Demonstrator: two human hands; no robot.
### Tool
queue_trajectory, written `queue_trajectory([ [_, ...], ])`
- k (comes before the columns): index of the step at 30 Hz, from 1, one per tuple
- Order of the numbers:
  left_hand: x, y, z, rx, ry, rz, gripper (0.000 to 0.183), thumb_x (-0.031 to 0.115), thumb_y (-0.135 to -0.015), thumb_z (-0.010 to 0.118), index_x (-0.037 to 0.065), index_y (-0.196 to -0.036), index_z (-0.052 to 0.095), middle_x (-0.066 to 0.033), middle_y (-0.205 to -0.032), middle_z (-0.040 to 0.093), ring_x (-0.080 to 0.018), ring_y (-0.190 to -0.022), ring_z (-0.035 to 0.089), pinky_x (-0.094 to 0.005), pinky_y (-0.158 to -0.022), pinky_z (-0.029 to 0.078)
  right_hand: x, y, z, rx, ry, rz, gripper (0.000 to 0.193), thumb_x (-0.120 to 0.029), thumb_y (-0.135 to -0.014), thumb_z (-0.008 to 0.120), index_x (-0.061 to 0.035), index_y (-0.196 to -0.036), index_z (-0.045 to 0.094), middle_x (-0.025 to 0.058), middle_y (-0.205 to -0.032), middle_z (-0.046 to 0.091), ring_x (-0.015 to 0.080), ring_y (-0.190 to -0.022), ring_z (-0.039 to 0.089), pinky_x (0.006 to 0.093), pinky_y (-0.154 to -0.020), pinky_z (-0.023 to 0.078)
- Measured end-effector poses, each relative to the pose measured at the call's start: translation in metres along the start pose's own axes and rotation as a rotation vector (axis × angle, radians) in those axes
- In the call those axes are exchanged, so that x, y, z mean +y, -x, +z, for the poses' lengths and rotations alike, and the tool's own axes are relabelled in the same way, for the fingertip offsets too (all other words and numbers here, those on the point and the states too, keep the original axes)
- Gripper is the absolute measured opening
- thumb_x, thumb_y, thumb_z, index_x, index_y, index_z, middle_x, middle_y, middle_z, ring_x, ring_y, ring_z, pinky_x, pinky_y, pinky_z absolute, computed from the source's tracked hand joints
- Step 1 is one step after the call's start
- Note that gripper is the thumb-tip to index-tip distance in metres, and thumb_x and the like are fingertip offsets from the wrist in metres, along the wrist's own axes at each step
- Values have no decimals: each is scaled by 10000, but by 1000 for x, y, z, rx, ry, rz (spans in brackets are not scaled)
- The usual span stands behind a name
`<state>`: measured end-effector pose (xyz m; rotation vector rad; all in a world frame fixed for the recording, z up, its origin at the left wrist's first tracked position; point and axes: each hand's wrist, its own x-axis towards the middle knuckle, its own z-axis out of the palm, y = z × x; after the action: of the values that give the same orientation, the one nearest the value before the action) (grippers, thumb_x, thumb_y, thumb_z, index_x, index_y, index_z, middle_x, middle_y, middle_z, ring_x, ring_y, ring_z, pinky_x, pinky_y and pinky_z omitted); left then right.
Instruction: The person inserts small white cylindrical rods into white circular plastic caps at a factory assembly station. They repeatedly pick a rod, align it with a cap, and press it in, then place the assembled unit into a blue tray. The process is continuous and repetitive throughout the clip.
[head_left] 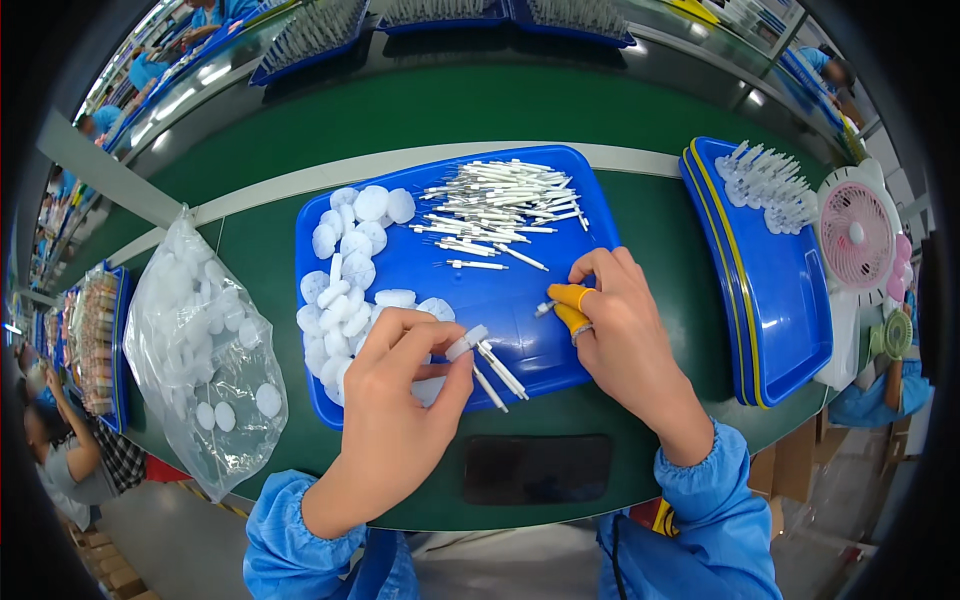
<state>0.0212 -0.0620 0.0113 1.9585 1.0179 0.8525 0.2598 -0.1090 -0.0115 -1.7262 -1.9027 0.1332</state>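
Observation:
My left hand (405, 400) pinches a round white plastic disc (466, 343) between thumb and fingers. Thin white rods (503, 371) stick out from that disc toward the lower right. To its right, my right hand (622, 325) wears yellow finger covers and is closed on a small white rod (545, 307), most of it hidden by the fingers. Both hands are over the blue tray (455, 300). White discs (372, 203) are heaped along the tray's left side, and a pile of loose white rods with thin metal tips (510, 195) lies at its far right.
A clear plastic bag of white discs (205, 340) lies left of the tray. On the right, stacked blue and yellow trays (775, 310) carry finished-looking rod clusters (765, 185), beside a pink fan (858, 230). A dark phone (537, 469) lies near the table's front edge.

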Motion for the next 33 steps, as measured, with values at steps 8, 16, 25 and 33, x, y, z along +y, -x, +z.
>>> queue_trajectory([
  [8, 2, -2, -3, -30, 128, -191, 191, -25, -931, 761, -45, -1110, 698, -127, -1008, 688, -209, -888, 738, -343, -807, 676, -35, 8, -17, -160, -452, 29, 420, 115, -730, 707, 53, -1143, 751, 143, -1051, 656, 348, -948, 585, 429, -836, 472],
  [16, 3, -3, -1, -69, 94, -70, 124, -70, -925, 711, -51, -1046, 693, -84, -1018, 688, -167, -916, 736, -336, -838, 666, -38, 16, -15, -201, -447, -135, 421, 94, -664, 705, 93, -1082, 752, 147, -989, 610, 334, -918, 566, 433, -812, 459],
  [25, 4, 1, 3, -47, 45, -82, 133, -75, -900, 740, -63, -1023, 693, -108, -972, 701, -183, -895, 756, -349, -811, 683, -39, 13, -10, -168, -300, -137, 336, 80, -640, 727, 88, -975, 751, 134, -984, 607, 328, -935, 574, 439, -813, 465],
  [33, 7, 4, 7, -20, -97, 29, 125, -91, -872, 750, -58, -978, 692, -118, -945, 693, -214, -835, 755, -346, -780, 690, -53, 19, -1, -50, -410, -88, 340, 87, -619, 721, 100, -958, 734, 152, -929, 603, 344, -867, 584, 452, -752, 478],
])
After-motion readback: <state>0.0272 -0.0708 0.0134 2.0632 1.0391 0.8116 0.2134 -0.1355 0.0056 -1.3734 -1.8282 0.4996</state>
